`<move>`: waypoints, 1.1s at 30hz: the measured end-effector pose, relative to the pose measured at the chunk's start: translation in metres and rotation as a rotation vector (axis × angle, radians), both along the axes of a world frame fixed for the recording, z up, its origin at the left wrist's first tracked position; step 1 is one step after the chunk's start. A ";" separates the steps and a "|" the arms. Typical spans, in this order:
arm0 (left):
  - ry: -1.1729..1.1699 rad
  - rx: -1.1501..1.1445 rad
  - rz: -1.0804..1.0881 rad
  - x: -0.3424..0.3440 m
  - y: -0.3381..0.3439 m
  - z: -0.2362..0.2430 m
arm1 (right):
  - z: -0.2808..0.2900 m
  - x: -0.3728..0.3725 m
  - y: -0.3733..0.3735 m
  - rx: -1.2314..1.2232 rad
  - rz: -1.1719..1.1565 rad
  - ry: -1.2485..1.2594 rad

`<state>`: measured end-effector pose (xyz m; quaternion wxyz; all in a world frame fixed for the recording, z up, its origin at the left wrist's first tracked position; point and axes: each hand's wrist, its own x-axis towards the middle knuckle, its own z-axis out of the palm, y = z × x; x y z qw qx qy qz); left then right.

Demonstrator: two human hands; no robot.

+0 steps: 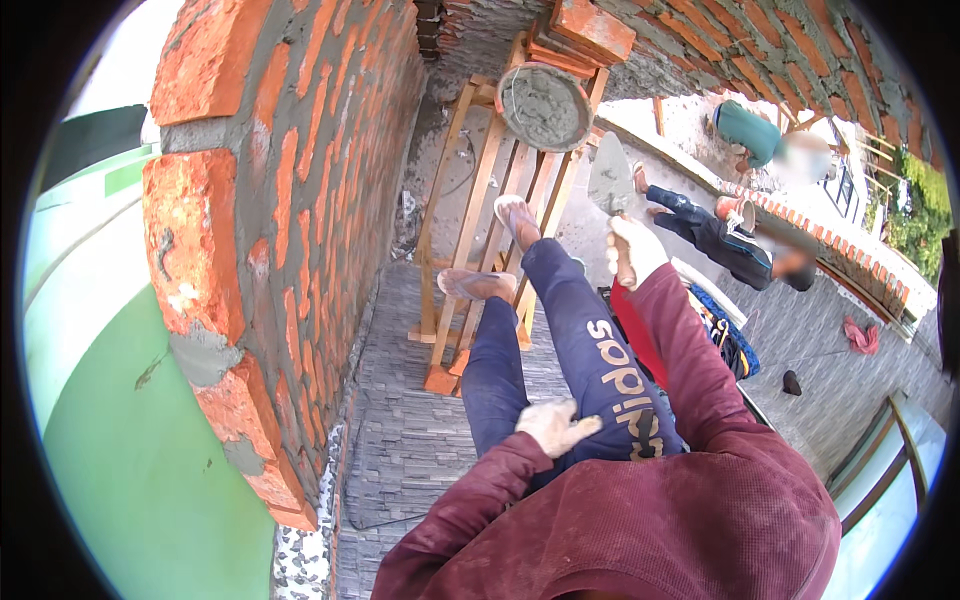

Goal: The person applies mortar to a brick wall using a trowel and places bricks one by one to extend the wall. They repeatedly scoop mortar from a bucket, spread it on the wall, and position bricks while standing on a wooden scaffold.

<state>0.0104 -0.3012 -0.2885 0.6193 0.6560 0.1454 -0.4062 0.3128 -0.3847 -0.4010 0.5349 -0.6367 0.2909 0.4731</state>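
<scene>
My right hand (638, 252), in a pale work glove, is closed round the handle of a trowel (608, 178). The trowel's broad blade points away from me and looks coated with grey mortar. Just left of the blade, a round bucket (507, 128) holds wet mortar (545, 108) on top of a wooden trestle (468, 225). My left hand (560, 428), also gloved, rests against my thigh with the thumb apart and nothing visible in it. Its fingers are partly hidden.
A brick wall (300, 200) with grey mortar joints rises close on my left. Bricks (595, 30) are stacked beyond the bucket. My feet are on the trestle, above a grey tiled floor (400, 440). Two people (735, 240) (748, 133) are at the right, near a low brick wall (830, 235).
</scene>
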 end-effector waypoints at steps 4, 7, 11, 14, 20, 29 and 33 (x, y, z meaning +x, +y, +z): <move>0.105 -0.062 0.142 -0.016 -0.033 -0.011 | 0.000 -0.051 0.022 0.091 -0.154 0.127; 0.008 -0.233 0.284 -0.004 -0.024 0.009 | -0.002 -0.086 0.043 0.121 -0.230 0.204; -0.088 -0.412 0.404 -0.006 -0.013 0.033 | 0.005 -0.105 0.055 0.124 -0.292 0.205; -0.330 -0.348 0.474 0.002 -0.011 0.023 | 0.000 -0.114 0.059 0.072 -0.224 0.180; -0.237 0.403 -0.064 -0.019 0.059 0.006 | -0.032 -0.124 0.042 0.089 -0.097 0.164; -0.138 0.291 -0.236 -0.039 0.051 -0.016 | -0.025 -0.106 0.056 0.052 0.089 0.322; -0.042 0.333 0.029 -0.020 0.046 0.010 | -0.045 -0.115 0.056 0.110 0.088 0.370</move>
